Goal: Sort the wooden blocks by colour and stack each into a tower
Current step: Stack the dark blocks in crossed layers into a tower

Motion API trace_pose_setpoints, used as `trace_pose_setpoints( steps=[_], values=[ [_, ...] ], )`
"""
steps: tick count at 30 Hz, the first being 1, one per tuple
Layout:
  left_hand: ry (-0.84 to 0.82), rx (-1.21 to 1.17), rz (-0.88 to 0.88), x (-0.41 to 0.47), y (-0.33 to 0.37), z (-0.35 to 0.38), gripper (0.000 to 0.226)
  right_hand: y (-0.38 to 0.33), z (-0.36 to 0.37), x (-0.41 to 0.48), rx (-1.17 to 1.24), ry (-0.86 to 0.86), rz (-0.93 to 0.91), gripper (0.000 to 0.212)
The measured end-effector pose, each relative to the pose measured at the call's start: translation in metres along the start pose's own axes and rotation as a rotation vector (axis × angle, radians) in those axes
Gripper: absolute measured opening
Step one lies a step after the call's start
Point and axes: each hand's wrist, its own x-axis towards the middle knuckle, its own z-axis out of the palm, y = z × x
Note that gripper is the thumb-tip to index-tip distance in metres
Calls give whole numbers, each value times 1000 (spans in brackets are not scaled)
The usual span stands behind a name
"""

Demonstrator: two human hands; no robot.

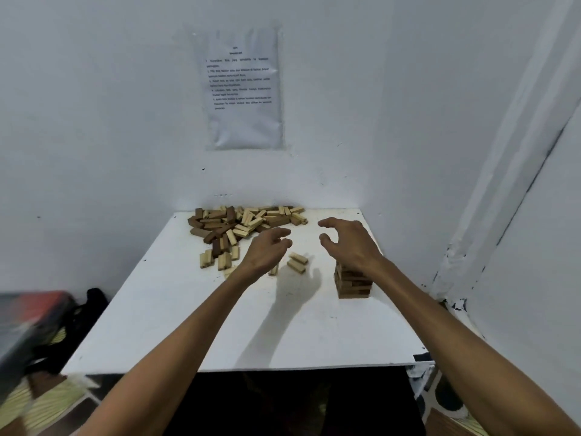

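From the head camera, you are looking down at a white table (220, 325) pushed into a corner. The dark tower (353, 283) stands near its right edge, several layers of brown blocks laid crosswise so each layer braces the one under it.

Your right hand (349, 243) hovers just over and behind the tower. Its fingers are spread and curved, the thumb is apart from them, and it holds nothing. Your wrist hides the tower's top, so I cannot tell whether the last layer sits square.

Your left hand (270, 247) is to the left of the tower, above the table. Its fingers are loose and reaching forward, and it looks empty too, though a small block under the palm could be hidden.

The unsorted pile (245, 225) lies far behind and to the left of the tower, against the back wall, with light and dark blocks mixed and lying at all angles. Two light blocks (297, 262) lie side by side just left of the tower, apart from the pile. I judge they were set aside there to start the light stack.

With both hands free and aimed at the pile, I judge the step in hand is fetching more blocks. The dark tower is only partly built and no light tower exists yet.

A printed sheet (243, 89) is fixed to the wall well above the tower.
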Motion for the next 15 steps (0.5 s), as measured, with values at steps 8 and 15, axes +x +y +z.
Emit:
trace_pose_setpoints(
  steps=[8, 15],
  values=[
    [67, 251, -14, -7, -29, -71, 41, -59, 43, 24, -97, -120, -143, 43],
    [78, 328, -83, 0, -63, -112, 34, -87, 99, 62, -168, -249, -217, 49]
  ],
)
